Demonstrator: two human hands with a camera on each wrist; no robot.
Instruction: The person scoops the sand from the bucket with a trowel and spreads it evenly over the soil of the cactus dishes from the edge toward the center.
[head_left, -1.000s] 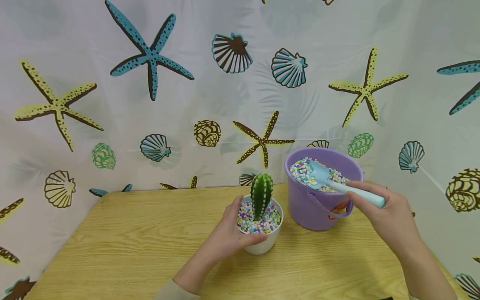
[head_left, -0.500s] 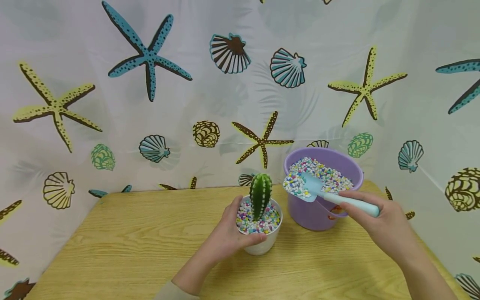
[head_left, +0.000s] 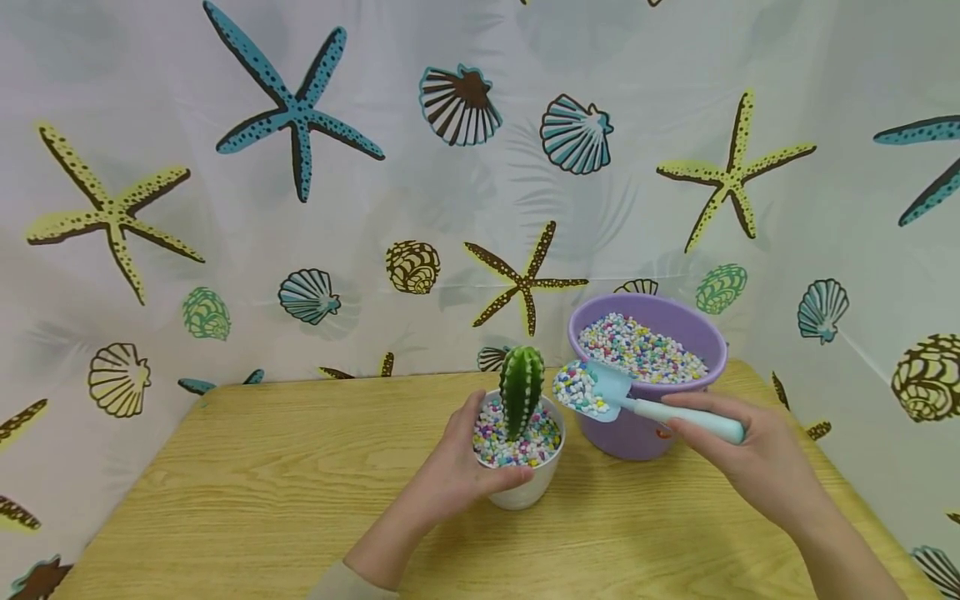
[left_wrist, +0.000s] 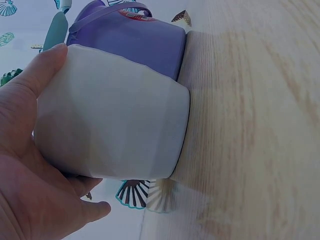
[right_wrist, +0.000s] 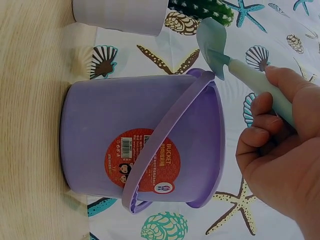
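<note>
My left hand point(head_left: 453, 483) grips a white flower pot point(head_left: 528, 490) at its rim, thumb across the front and fingers round the left side. In the pot a green cactus point(head_left: 521, 392) stands upright among multicoloured pebbles point(head_left: 498, 442). The left wrist view shows the pot's plain wall point(left_wrist: 115, 115) standing on the table. With curled fingers, my right hand point(head_left: 757, 454) holds a light blue toy shovel point(head_left: 686, 417) by its handle. Its blade carries a heap of pebbles point(head_left: 577, 388), held in the air between cactus and bucket. The right wrist view shows the shovel's underside point(right_wrist: 212, 40).
A purple bucket point(head_left: 611, 433) with pebbles point(head_left: 637, 350) inside stands right of the pot, close behind it. Its handle point(right_wrist: 165, 135) hangs down across a red label. Behind the wooden table point(head_left: 300, 467) hangs a white curtain point(head_left: 420, 183) printed with starfish and shells.
The shovel has come up out of the bucket's pebbles and moved left past the rim, loaded, with my right hand. My left hand and the pot have stayed in place.
</note>
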